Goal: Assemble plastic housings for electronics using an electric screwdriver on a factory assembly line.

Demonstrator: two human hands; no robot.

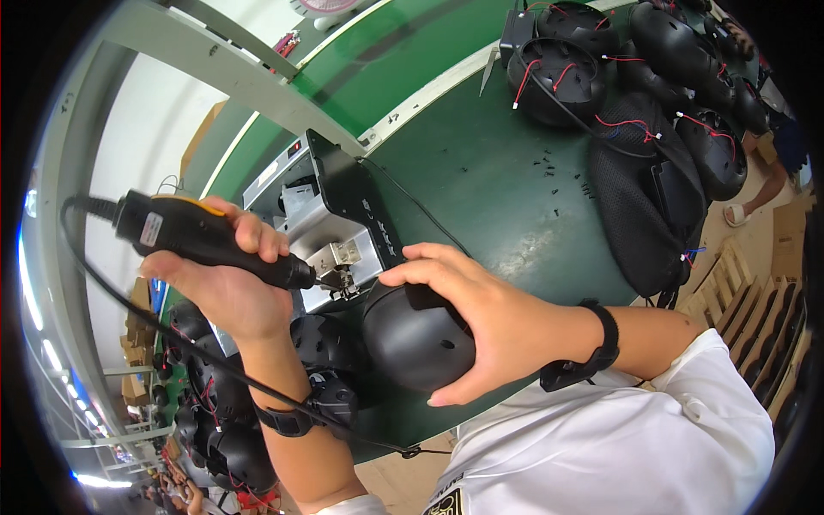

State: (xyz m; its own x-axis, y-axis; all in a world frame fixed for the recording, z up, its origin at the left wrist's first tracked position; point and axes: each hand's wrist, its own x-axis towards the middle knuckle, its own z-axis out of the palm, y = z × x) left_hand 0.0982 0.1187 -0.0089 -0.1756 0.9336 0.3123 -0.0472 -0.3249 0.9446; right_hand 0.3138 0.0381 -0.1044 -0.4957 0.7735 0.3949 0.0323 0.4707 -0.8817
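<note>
My left hand (242,296) is wrapped round a black electric screwdriver (193,233) with a yellow strip and a cable at its rear end. The screwdriver's tip points at the metal outlet of a boxy screw feeder (354,208) with a black side panel; whether it touches is too small to tell. In my right hand (493,318) is a smooth black rounded shell (414,342), gripped with the thumb below and the fingers over its top. The shell is beside the feeder's front, and its inner side is hidden.
More black shells (558,77) with red wires are piled at the back right, near a black mesh-covered piece (639,202). Another heap of shells (219,403) lies at left. Loose small screws (549,167) dot the green tabletop (481,184). The screwdriver's cable (154,322) crosses my left forearm.
</note>
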